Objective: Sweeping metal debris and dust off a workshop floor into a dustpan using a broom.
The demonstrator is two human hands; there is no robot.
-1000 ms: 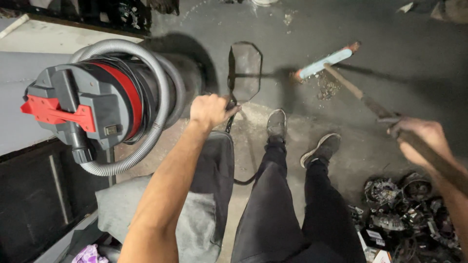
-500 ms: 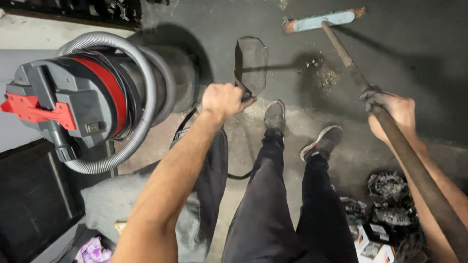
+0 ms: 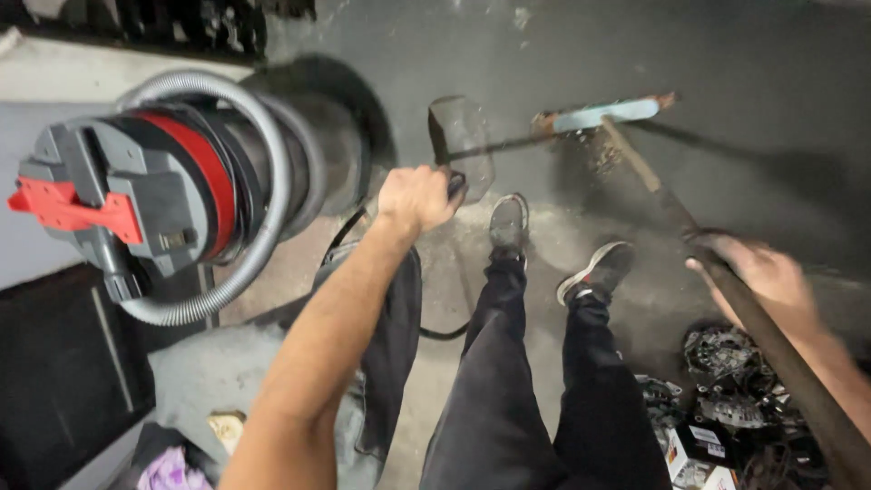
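Head view: a flat dark dustpan (image 3: 463, 145) is held by its thin handle in the clenched grip of the left hand (image 3: 415, 198), far beyond the shoes. A long wooden broom (image 3: 635, 163) with a pale blue head is grasped by the right hand (image 3: 758, 272). Rough grey concrete floor (image 3: 753, 109) is seen, with a ribbed-hose vacuum cleaner (image 3: 181, 191) at left.

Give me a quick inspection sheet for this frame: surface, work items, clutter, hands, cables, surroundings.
Surface: dark concrete floor, dusty, a debris pile beside the broom head.
Work items: long-handled dustpan; broom with a pale blue head.
Clutter: heap of dark metal parts and small boxes at lower right.
Hands: left hand grips the dustpan handle; right hand grips the broom handle.
Cables: black cable loops on the floor; grey ribbed hose coils around the vacuum.
Surroundings: canister vacuum, grey, red and black, at left.
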